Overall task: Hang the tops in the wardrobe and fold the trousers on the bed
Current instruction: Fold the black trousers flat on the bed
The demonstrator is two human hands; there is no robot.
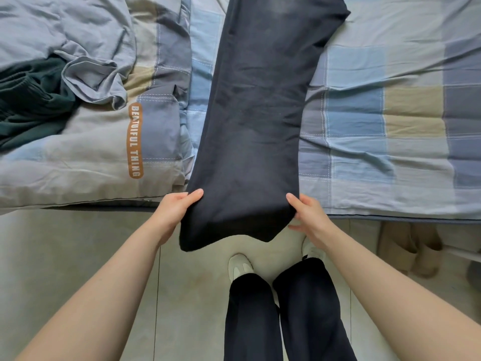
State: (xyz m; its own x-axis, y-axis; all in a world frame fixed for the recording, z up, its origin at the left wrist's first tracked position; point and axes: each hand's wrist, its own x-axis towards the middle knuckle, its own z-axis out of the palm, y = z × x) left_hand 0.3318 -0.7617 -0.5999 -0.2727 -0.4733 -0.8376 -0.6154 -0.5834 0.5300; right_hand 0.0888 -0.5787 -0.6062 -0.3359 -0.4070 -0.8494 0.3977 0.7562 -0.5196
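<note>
left hand: the left hand (175, 207) has the near-left corner of the dark trousers (256, 121), thumb on top, fingers curled under the cloth, so a proper grip.
right hand: the right hand (310, 216) is doing the same on the near-right corner, thumb on top of the fabric, the other fingers tucked underneath and poking out a bit below.
trousers: folded lengthwise so the legs lie on top of each other, stretched long down the middle of the bed (390, 121). far end runs out the top of the view, near end hangs off the bed edge between both hands, lifted a little over the floor.
bed: checked sheet in blue, grey and tan, pretty wrinkled on the right side.
duvet: a bunched-up duvet (86, 142) sits on the left half, just beside the trousers, with an orange strip reading "beautiful thing" (135, 140).
other clothes: a dark green garment (31, 100) lies crumpled at the far left on the duvet, partly covered by a fold of grey-blue fabric (96, 76). can't tell what kind of garment it is.
floor: pale tiles (78, 256). the person's legs in dark trousers and white shoes (240, 265) show just under the hanging end.
under the bed edge, right: a pair of tan slippers or something like that (411, 246), too shadowed to say for sure.
containers: honestly nothing box-like in view here.
</note>
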